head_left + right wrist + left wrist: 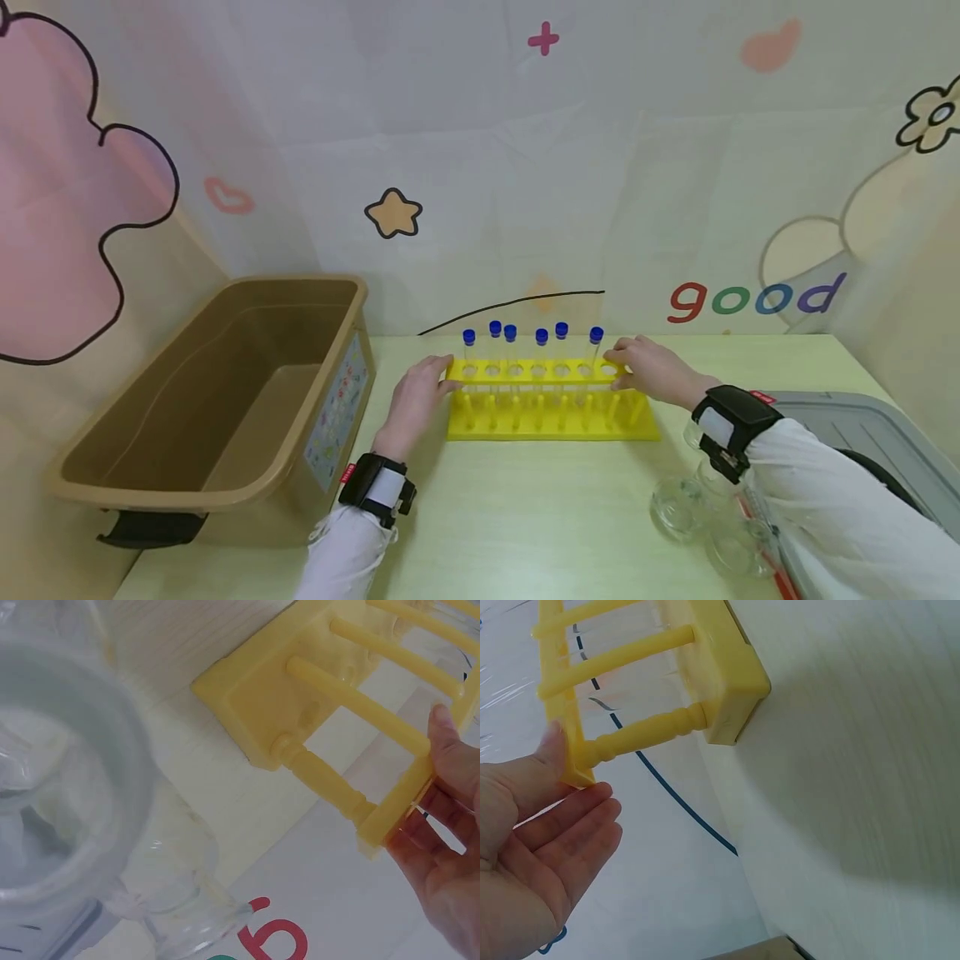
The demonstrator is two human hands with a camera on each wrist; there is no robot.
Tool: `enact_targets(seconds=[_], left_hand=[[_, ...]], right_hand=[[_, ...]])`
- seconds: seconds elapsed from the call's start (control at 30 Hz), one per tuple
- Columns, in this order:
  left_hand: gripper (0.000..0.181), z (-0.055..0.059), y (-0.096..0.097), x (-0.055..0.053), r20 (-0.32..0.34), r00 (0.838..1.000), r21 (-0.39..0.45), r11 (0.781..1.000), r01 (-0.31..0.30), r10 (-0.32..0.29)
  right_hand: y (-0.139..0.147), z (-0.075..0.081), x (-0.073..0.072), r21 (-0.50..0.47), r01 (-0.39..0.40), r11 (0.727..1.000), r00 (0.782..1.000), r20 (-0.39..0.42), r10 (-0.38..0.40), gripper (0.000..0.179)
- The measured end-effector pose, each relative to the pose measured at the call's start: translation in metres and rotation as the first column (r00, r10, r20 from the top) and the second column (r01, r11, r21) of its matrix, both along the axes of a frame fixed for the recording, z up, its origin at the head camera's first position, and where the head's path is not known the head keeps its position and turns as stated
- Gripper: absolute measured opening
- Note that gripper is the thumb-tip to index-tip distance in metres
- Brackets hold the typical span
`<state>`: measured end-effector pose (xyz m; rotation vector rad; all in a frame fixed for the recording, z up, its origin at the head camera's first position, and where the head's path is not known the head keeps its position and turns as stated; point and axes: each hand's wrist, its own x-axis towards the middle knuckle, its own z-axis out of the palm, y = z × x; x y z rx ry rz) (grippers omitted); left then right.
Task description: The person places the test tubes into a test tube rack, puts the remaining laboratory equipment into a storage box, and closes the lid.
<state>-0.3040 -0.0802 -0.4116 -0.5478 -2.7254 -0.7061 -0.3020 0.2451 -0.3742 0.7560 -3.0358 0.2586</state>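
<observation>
One brown bin [262,512]: stood at the left, mouth upward, probably so that its inside can be reached from above.
Left hand [416,400]: the left end of the rack's upper bar is pinched between thumb and fingers, a hold likely chosen so that the tubes are left untouched.
Yellow rack [553,433]: set in the middle, toward the far side of the table [525,517], base down and gripped at both ends, presumably for balance.
Six capped tubes [542,337]: stood in the rack, blue caps uppermost, some slightly leaning; they are held up by the bar's holes.
Right hand [660,371]: the bar's right end is pinched likewise, so that the load can probably be shared evenly.
Clear glass vessels [678,504]: grouped at the near right, well apart from the rack, perhaps for safety.
Gray lid or tray [832,408]: laid at the right, partly hidden by the sleeve [817,492]; which it is cannot be told.
</observation>
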Motion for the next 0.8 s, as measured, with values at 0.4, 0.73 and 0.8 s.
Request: enact_targets(seconds=[0.4,0.73,0.8], left_hand=[[0.04,0.006,0.007,-0.007,0.092,0.994,-0.022,0.998,-0.056,0.058],[0.041,0.006,0.014,-0.01,0.13,0.99,0.022,0.998,-0.066,0.063],[0.04,0.006,0.016,-0.01,0.128,0.99,0.024,0.998,-0.06,0.056]], right_hand=[[0.001,-0.001,-0.008,-0.012,-0.013,1.0,1.0,0.009,0.013,0.037],[0.003,0.002,-0.014,-0.017,-0.004,1.0,1.0,0.013,0.005,0.037],[0.005,0.002,-0.014,-0.017,-0.007,1.0,1.0,0.003,0.007,0.036]])
